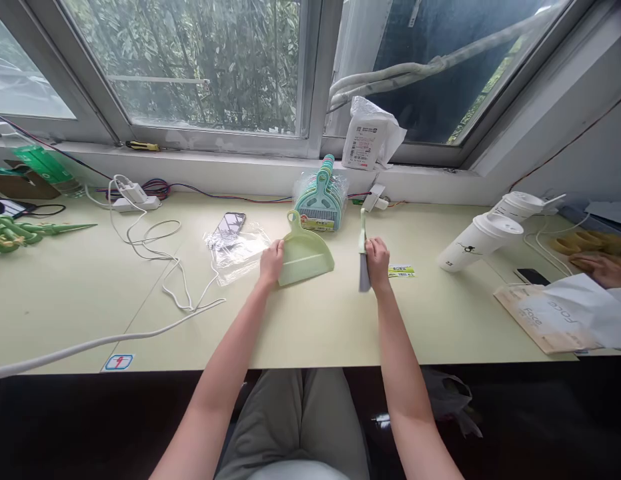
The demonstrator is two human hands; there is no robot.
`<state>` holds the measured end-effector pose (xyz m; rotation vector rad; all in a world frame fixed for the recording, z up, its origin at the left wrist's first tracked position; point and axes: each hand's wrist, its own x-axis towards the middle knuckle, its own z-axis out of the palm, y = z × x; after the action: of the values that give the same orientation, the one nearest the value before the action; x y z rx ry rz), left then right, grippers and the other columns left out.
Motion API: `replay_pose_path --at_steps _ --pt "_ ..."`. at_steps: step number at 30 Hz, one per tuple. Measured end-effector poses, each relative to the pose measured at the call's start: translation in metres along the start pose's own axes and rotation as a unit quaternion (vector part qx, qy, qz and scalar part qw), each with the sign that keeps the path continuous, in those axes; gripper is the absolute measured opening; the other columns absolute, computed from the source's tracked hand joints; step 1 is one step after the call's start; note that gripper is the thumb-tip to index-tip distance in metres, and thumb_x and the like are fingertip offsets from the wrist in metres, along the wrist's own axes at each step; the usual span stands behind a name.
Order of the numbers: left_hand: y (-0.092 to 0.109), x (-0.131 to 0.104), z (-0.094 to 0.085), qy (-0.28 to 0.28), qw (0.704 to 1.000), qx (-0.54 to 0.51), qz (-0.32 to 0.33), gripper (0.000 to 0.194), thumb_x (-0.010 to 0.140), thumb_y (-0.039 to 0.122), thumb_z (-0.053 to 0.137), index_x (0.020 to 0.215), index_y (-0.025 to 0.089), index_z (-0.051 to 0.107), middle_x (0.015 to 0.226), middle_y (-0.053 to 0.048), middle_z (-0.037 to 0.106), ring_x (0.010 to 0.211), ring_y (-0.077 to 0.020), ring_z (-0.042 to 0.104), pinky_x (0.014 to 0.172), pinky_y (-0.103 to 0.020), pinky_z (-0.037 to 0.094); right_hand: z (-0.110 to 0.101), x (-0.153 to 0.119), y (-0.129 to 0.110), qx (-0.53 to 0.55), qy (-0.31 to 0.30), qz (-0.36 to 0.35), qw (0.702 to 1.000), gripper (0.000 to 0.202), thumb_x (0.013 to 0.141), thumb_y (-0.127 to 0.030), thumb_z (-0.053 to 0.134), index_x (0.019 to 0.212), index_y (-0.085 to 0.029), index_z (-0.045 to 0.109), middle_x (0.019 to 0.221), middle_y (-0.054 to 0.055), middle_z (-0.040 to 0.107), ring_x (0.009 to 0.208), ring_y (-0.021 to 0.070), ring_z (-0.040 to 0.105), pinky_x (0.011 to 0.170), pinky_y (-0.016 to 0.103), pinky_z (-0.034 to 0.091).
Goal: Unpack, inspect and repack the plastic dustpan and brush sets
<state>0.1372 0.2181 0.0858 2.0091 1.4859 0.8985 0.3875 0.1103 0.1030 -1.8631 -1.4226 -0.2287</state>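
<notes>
A light green dustpan (307,261) rests on the table, its looped handle pointing toward the window. My left hand (272,262) is closed on the dustpan's left edge. In my right hand (377,260) I grip a small hand brush (363,257) with a green handle and grey bristles, held upright on edge with the bristle end toward me. The brush and dustpan are apart. Just right of my right hand lies a yellow-green printed label (401,271). Behind the dustpan stands a stack of teal dustpan sets (321,197) in clear plastic wrap.
A phone (230,228) and a clear plastic bag (243,253) lie left of the dustpan, near white cables (177,270). Two white cups (480,241) stand to the right. Beyond them, another person's hand (603,268) is by a paper bag (550,313).
</notes>
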Motion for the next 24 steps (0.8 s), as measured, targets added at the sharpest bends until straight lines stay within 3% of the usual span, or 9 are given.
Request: replay_pose_path --at_steps 3,8,11,16,19,24 --pt "-0.007 0.002 -0.015 -0.042 0.996 0.084 0.006 0.038 0.093 0.036 0.028 0.093 0.020 0.063 0.094 -0.009 0.066 0.090 -0.0225 0.057 0.072 -0.029 0.038 -0.005 -0.002 0.012 -0.097 -0.025 0.011 0.995 0.038 0.093 -0.040 0.031 0.075 -0.019 0.057 0.087 0.008 0.059 0.087 0.0215 0.050 0.077 0.034 0.030" --pt "-0.008 -0.001 -0.018 -0.068 0.987 0.145 0.027 0.034 0.091 0.039 0.036 0.088 0.020 0.065 0.107 -0.009 0.063 0.105 -0.0252 0.052 0.079 -0.031 0.040 0.014 -0.010 0.016 -0.197 -0.115 -0.036 0.973 0.033 0.091 -0.036 0.038 0.078 -0.017 0.062 0.091 0.011 0.063 0.090 0.0231 0.051 0.082 0.037 0.026" --pt "-0.006 -0.004 -0.013 -0.052 0.986 0.149 0.048 0.033 0.091 0.039 0.037 0.098 0.021 0.064 0.107 -0.009 0.062 0.105 -0.0251 0.053 0.079 -0.032 0.042 0.020 -0.012 0.014 -0.204 -0.141 -0.031 0.968 0.032 0.090 -0.035 0.039 0.077 -0.018 0.062 0.088 0.010 0.065 0.087 0.0225 0.053 0.084 0.039 0.024" --pt "-0.005 -0.003 -0.010 -0.012 0.991 0.112 0.069 0.035 0.090 0.043 0.038 0.108 0.021 0.060 0.115 -0.009 0.054 0.092 -0.0204 0.058 0.075 -0.030 0.044 0.020 -0.013 0.005 -0.202 -0.115 0.013 0.973 0.032 0.087 -0.044 0.042 0.086 -0.019 0.063 0.090 0.011 0.066 0.090 0.0249 0.052 0.086 0.041 0.022" --pt "-0.006 -0.003 -0.011 -0.012 0.990 0.125 0.060 0.032 0.090 0.041 0.039 0.101 0.020 0.062 0.109 -0.009 0.055 0.086 -0.0196 0.059 0.074 -0.031 0.044 0.022 -0.015 0.001 -0.204 -0.133 0.047 0.969 0.035 0.081 -0.049 0.047 0.083 -0.018 0.064 0.095 0.012 0.064 0.095 0.0278 0.050 0.086 0.042 0.023" --pt "-0.003 -0.005 -0.010 -0.044 0.980 0.191 0.043 0.026 0.088 0.036 0.042 0.082 0.020 0.061 0.097 -0.009 0.060 0.084 -0.0217 0.059 0.070 -0.031 0.042 0.022 -0.016 0.002 -0.173 -0.172 0.108 0.964 0.028 0.073 -0.044 0.053 0.076 -0.018 0.064 0.095 0.012 0.063 0.096 0.0285 0.050 0.086 0.043 0.026"
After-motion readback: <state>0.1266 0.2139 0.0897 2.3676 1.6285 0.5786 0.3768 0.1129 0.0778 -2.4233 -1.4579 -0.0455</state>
